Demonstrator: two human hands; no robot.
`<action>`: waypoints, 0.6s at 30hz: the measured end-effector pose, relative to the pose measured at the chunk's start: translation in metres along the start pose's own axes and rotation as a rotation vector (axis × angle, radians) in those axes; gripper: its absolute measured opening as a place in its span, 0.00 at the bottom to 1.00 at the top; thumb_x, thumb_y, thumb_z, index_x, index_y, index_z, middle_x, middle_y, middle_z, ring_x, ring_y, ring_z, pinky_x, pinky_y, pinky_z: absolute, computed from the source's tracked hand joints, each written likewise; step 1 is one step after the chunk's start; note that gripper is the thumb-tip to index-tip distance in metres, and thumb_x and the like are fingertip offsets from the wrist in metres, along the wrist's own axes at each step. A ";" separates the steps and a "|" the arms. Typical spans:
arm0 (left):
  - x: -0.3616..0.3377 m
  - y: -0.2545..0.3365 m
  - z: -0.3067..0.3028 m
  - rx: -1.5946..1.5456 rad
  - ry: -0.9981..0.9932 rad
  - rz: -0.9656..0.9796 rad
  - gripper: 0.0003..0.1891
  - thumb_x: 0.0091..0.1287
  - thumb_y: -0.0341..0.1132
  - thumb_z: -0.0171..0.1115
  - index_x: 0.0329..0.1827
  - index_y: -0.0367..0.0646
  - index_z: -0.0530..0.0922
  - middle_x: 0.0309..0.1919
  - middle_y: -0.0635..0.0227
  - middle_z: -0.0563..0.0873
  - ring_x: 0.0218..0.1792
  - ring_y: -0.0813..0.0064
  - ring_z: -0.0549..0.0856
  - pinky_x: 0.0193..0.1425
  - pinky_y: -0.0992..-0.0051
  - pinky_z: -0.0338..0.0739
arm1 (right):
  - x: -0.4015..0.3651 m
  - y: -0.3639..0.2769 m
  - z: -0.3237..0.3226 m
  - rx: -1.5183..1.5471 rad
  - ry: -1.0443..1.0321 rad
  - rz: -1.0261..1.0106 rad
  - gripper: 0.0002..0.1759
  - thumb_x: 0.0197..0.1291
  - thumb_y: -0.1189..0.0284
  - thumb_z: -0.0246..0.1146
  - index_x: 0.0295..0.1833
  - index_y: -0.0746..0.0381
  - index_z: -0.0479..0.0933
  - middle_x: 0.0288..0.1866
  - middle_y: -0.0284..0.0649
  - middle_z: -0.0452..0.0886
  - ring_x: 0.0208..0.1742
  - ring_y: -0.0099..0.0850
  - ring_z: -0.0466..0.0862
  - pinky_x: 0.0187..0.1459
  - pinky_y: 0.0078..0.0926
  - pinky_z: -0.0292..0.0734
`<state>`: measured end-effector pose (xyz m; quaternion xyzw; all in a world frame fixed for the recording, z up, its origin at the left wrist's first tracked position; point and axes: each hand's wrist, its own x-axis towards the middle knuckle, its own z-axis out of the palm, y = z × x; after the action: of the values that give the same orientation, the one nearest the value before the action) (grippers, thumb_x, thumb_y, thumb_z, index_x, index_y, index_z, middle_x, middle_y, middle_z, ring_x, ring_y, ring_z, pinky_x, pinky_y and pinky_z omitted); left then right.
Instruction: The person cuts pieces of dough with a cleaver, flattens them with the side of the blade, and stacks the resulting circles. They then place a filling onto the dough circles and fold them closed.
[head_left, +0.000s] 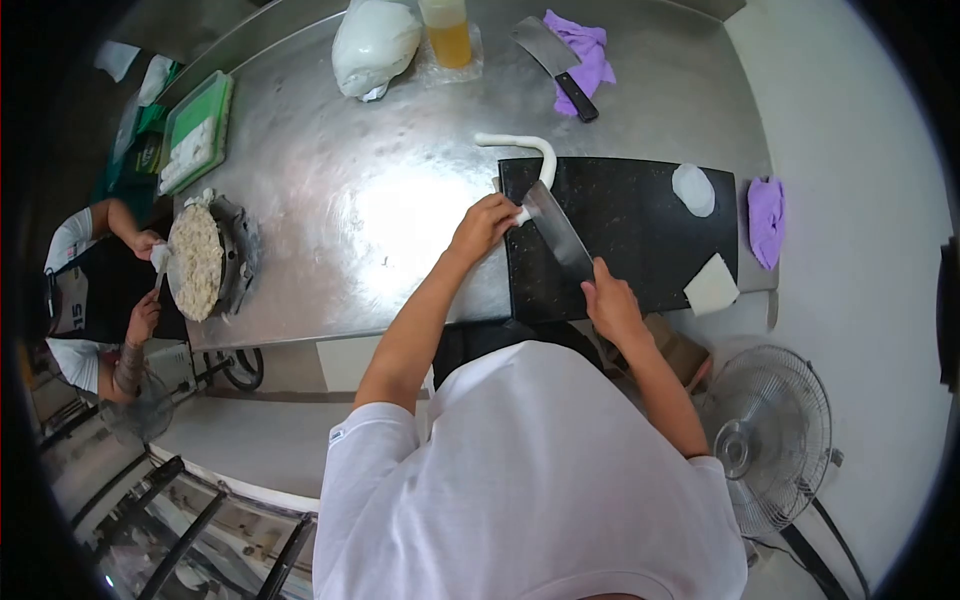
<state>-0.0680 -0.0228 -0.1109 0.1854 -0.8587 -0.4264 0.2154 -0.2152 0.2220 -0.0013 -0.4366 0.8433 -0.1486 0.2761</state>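
Note:
My right hand (610,298) is closed round the handle of a broad cleaver (559,233), its blade slanting up and left over the black board (630,220). At the board's left edge, my left hand (486,226) pinches a small white piece of dough (523,215) beside the blade's far end. A long curved white dough strip (547,158) lies from the steel table onto the board's upper left corner, just beyond the blade. On the board's right side are a round white piece (693,190) and a white square piece (712,286) at the lower corner.
A second cleaver (556,62) rests on a purple cloth (592,60). A white bag (375,48) and a cup of yellow liquid (448,35) stand at the back. Leftward, a co-worker (100,290) handles filling in a bowl (197,262) near a green tray (202,125). A fan (765,440) stands right.

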 end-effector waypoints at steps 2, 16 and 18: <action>-0.002 0.005 0.003 -0.012 0.040 -0.014 0.10 0.61 0.23 0.71 0.46 0.36 0.86 0.47 0.59 0.85 0.46 0.59 0.86 0.53 0.65 0.82 | 0.002 -0.003 0.011 -0.003 -0.008 0.014 0.20 0.72 0.68 0.61 0.64 0.62 0.67 0.37 0.65 0.84 0.43 0.68 0.84 0.46 0.62 0.78; -0.033 0.023 0.005 -0.210 0.471 -0.388 0.10 0.68 0.21 0.64 0.50 0.36 0.75 0.38 0.56 0.89 0.40 0.69 0.88 0.48 0.70 0.81 | -0.047 0.033 0.052 0.733 0.400 0.291 0.17 0.72 0.65 0.66 0.57 0.64 0.73 0.29 0.40 0.81 0.24 0.32 0.81 0.26 0.34 0.73; -0.026 0.039 0.010 -0.340 0.300 -0.336 0.16 0.68 0.19 0.63 0.57 0.38 0.74 0.37 0.58 0.89 0.41 0.70 0.88 0.51 0.71 0.80 | -0.065 0.043 0.050 0.838 0.513 0.343 0.17 0.72 0.66 0.67 0.56 0.64 0.73 0.29 0.35 0.78 0.22 0.25 0.77 0.23 0.28 0.70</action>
<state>-0.0571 0.0186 -0.0902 0.3474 -0.6905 -0.5620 0.2944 -0.1836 0.2994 -0.0407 -0.0938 0.8115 -0.5282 0.2318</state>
